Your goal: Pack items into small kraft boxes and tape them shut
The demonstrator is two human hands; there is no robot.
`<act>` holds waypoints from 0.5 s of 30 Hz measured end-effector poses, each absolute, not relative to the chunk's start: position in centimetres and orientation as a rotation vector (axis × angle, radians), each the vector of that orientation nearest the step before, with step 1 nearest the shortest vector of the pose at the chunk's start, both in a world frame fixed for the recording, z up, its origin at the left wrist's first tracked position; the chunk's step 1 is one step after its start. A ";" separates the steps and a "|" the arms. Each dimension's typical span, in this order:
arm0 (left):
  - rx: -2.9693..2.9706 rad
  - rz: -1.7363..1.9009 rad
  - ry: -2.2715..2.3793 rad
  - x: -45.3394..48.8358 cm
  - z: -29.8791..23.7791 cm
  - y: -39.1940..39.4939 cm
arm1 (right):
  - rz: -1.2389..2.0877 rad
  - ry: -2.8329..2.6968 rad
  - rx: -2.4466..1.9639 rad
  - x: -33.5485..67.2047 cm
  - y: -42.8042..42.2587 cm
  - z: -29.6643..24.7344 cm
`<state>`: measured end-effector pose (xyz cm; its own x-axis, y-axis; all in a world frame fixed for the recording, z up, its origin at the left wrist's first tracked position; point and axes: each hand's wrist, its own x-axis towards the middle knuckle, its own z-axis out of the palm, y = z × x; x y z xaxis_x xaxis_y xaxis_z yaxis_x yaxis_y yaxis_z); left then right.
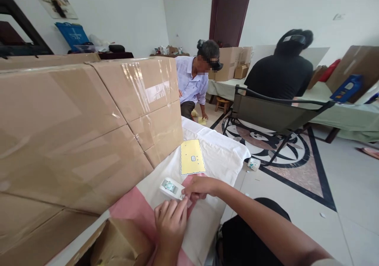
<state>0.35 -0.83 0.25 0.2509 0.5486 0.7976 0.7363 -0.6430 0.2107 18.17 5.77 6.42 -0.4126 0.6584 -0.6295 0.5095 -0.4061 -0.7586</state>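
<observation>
On the cloth-covered table lies a small white tape dispenser [171, 188] with a white and teal insert that looks like a roll. My right hand [201, 187] reaches in from the right, its fingers closed at the near end of the dispenser. My left hand [171, 216] is just below, fingers curled and their tips meeting the right fingers by that same end. What the left fingertips pinch is hidden; something pale shows beside them. Behind my hands a yellow wavy-edged sheet [192, 158] with small printed marks lies flat, apart from both hands.
Stacked taped cardboard boxes [89, 132] wall off the table's left side. An open carton [124, 238] stands at the near left. A small white and teal roll [254, 163] lies on the floor beside a folding chair [266, 112]. Two people sit farther back.
</observation>
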 end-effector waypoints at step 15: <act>-2.411 -1.241 -1.234 0.6 1.3 -1.7 | 1.914 -1.478 -1.375 20.3 4.3 5.1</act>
